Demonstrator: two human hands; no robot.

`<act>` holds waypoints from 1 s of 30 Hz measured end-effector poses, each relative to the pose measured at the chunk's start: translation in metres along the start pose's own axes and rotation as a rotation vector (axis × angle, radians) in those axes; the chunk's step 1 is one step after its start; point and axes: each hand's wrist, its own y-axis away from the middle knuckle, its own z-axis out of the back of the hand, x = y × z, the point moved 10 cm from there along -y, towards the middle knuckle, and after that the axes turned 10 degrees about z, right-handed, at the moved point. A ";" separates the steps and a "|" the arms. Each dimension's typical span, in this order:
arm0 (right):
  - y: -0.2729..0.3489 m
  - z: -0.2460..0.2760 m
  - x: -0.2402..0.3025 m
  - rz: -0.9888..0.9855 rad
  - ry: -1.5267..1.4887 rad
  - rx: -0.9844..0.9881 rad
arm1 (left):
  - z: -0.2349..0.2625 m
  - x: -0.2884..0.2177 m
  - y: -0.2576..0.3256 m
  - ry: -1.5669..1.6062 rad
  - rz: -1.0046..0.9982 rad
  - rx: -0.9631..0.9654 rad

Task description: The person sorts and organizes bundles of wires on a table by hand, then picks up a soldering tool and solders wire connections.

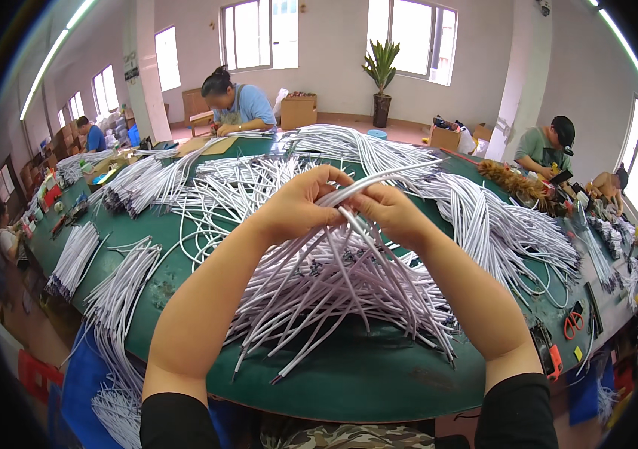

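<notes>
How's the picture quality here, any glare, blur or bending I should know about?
Head view: strong fisheye bending, so the green table edge curves and the corners go black. The windows are blown out white and the ceiling light strips glare. The left hand, the right hand and the white cables are evenly lit and sharp, with only soft shadows; people near the rim look stretched and small.

Gripped cable (349, 196) stretch hidden inside both hands (345, 203). Cable ends buried in the heap (334, 288). Small items along the counter's (379, 374) left rim (57, 202) too tiny to identify. Forearms cut off below.
</notes>
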 end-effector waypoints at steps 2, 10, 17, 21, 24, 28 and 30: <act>-0.003 -0.005 -0.010 -0.001 -0.100 0.034 | -0.003 0.004 -0.001 0.105 0.013 0.078; 0.018 0.020 0.023 0.193 0.537 0.288 | 0.023 -0.013 0.013 0.041 -0.001 -0.080; 0.037 0.006 0.110 0.492 0.820 -0.251 | 0.025 -0.013 0.010 0.019 0.032 -0.114; 0.008 -0.014 0.086 0.473 0.731 -0.135 | 0.017 -0.019 0.009 0.069 0.013 -0.107; -0.001 -0.008 0.058 0.309 0.509 -0.100 | 0.017 -0.017 0.006 0.015 0.008 -0.094; 0.000 -0.005 0.050 0.237 0.418 -0.138 | 0.016 -0.010 0.018 -0.104 -0.028 -0.163; 0.001 -0.005 0.049 0.152 0.413 -0.119 | 0.016 -0.005 0.023 -0.065 -0.011 -0.192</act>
